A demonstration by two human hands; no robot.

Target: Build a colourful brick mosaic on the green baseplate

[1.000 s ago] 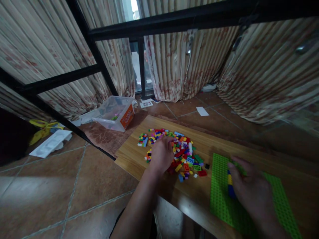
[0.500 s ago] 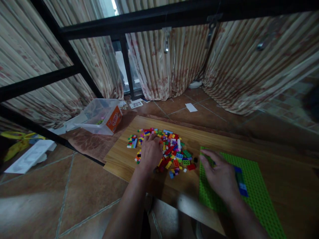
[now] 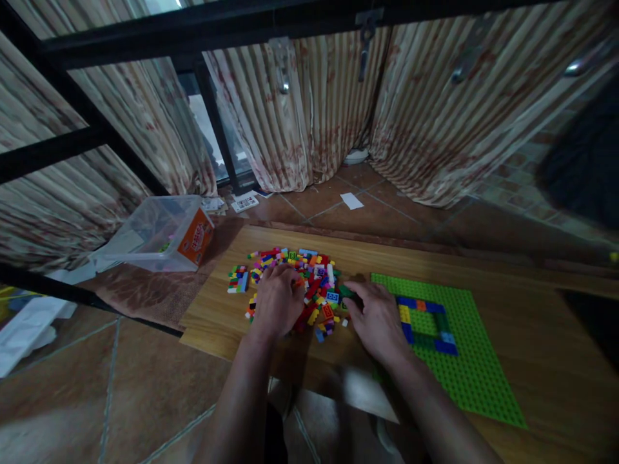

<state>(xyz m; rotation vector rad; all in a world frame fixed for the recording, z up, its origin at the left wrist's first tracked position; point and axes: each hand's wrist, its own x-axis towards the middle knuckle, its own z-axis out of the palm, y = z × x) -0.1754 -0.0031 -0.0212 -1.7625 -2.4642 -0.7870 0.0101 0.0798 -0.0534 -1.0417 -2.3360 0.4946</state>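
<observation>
A heap of small coloured bricks (image 3: 309, 274) lies on a low wooden board (image 3: 213, 316). My left hand (image 3: 278, 299) rests palm down on the heap's left part, fingers curled among the bricks; what they hold, if anything, is hidden. My right hand (image 3: 377, 316) lies at the heap's right edge, fingers reaching into the bricks next to a green baseplate (image 3: 474, 367). On the baseplate sits a square frame of blue, yellow, orange and green bricks (image 3: 428, 319). A small block of joined bricks (image 3: 238, 281) lies apart at the heap's left.
A clear plastic box (image 3: 162, 233) with an orange label lies tipped on the mat to the left. Striped curtains (image 3: 338, 109) and a black metal frame (image 3: 87, 138) stand behind. Paper scraps (image 3: 351, 201) lie on the tiled floor. White packaging (image 3: 24, 328) is at far left.
My right hand left the baseplate and moved left to the heap's edge, uncovering the square brick frame. My left hand stayed on the heap. The view swung right.
</observation>
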